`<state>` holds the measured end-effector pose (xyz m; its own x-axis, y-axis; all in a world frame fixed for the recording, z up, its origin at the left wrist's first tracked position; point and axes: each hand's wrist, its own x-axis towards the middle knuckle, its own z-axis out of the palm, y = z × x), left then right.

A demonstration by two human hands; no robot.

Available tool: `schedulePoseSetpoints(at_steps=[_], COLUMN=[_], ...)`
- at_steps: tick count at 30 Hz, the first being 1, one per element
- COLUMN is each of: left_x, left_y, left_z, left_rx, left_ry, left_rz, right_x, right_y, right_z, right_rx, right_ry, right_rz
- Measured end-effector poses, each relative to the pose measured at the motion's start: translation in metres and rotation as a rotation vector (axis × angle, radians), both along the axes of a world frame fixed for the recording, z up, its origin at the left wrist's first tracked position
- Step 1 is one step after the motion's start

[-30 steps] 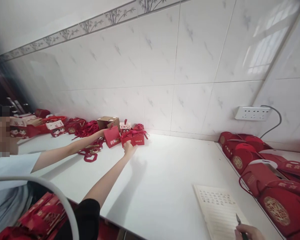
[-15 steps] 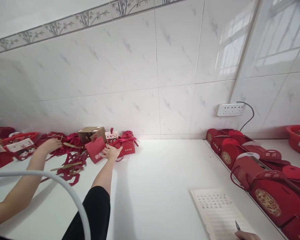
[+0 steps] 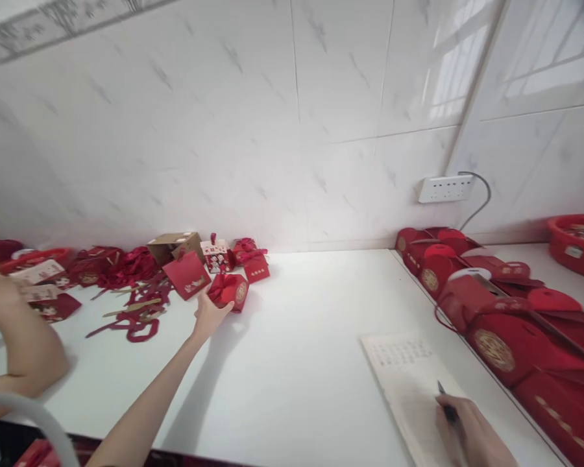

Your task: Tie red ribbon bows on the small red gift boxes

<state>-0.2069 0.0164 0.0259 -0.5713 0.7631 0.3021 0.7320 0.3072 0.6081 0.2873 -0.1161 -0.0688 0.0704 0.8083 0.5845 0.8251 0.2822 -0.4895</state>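
Observation:
My left hand (image 3: 209, 316) reaches forward over the white table, fingers closed round a small red gift box (image 3: 238, 290) with a gold emblem and a red ribbon bow on top. Close behind it stand a red box with pale lettering (image 3: 257, 268) and a small printed house-shaped box (image 3: 217, 257). A flat-fronted red box (image 3: 189, 274) leans just left of my fingers. At the lower right, my right hand (image 3: 462, 421) grips a dark pen (image 3: 448, 410), its tip above a lined notebook (image 3: 394, 376) with handwriting at the top.
Red gift boxes (image 3: 496, 347) line the right side beside a red basin (image 3: 574, 250). A power strip (image 3: 445, 189) is on the wall. Left lie ribbons (image 3: 143, 305) and a cardboard box (image 3: 175, 246). A co-worker's arm (image 3: 24, 331) and a grey curved tube (image 3: 34, 412) are at far left.
My left hand has taken hold of the bowed box and drawn it nearer. My right hand with the pen has come further into view over the notebook. The co-worker's hand has moved left.

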Motion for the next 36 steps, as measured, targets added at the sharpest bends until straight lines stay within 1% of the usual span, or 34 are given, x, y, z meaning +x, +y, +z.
schedulePoseSetpoints(at_steps=[3, 5, 7, 9, 11, 14, 16, 18, 20, 22, 24, 26, 27, 30, 33, 36], left_x=[0.017, 0.034, 0.055, 0.079, 0.103, 0.138, 0.158, 0.175, 0.192, 0.207, 0.217, 0.222, 0.222, 0.215, 0.206, 0.206], left_y=[-0.036, -0.059, -0.081, -0.1, -0.114, -0.125, -0.128, -0.131, -0.138, -0.148, -0.16, -0.172, -0.176, -0.183, -0.178, -0.164], left_z=[-0.011, -0.013, -0.011, -0.004, 0.002, 0.007, 0.005, 0.001, -0.003, -0.006, -0.005, 0.0, 0.003, 0.013, 0.019, 0.018], left_rx=[0.09, 0.048, -0.059, -0.124, -0.174, -0.233, -0.232, -0.199, -0.145, -0.099, -0.076, -0.075, -0.086, -0.134, -0.137, -0.082], left_ry=[-0.101, -0.187, -0.236, -0.229, -0.212, -0.195, -0.195, -0.194, -0.183, -0.177, -0.189, -0.229, -0.265, -0.376, -0.386, -0.326], left_rz=[-0.193, -0.35, -0.527, -0.691, -0.801, -0.909, -0.931, -0.909, -0.873, -0.842, -0.809, -0.767, -0.747, -0.702, -0.66, -0.638], right_x=[-0.009, -0.01, -0.004, 0.01, 0.028, 0.049, 0.052, 0.04, 0.016, -0.015, -0.044, -0.063, -0.067, -0.067, -0.06, -0.062], right_y=[-0.006, -0.006, 0.0, 0.01, 0.022, 0.038, 0.041, 0.035, 0.021, 0.003, -0.012, -0.021, -0.022, -0.02, -0.016, -0.02], right_z=[0.019, 0.029, 0.036, 0.04, 0.043, 0.048, 0.055, 0.065, 0.076, 0.084, 0.089, 0.089, 0.088, 0.085, 0.087, 0.094], right_rx=[-0.034, -0.06, -0.047, -0.019, -0.006, -0.071, -0.077, -0.046, -0.045, -0.112, -0.203, -0.283, -0.316, -0.364, -0.31, -0.189], right_ry=[-0.01, -0.017, -0.062, -0.148, -0.212, -0.272, -0.269, -0.203, -0.081, 0.037, 0.079, 0.11, 0.128, 0.188, 0.212, 0.227], right_rz=[0.009, 0.021, 0.044, 0.091, 0.099, 0.118, 0.129, 0.126, 0.144, 0.252, 0.368, 0.447, 0.469, 0.482, 0.423, 0.328])
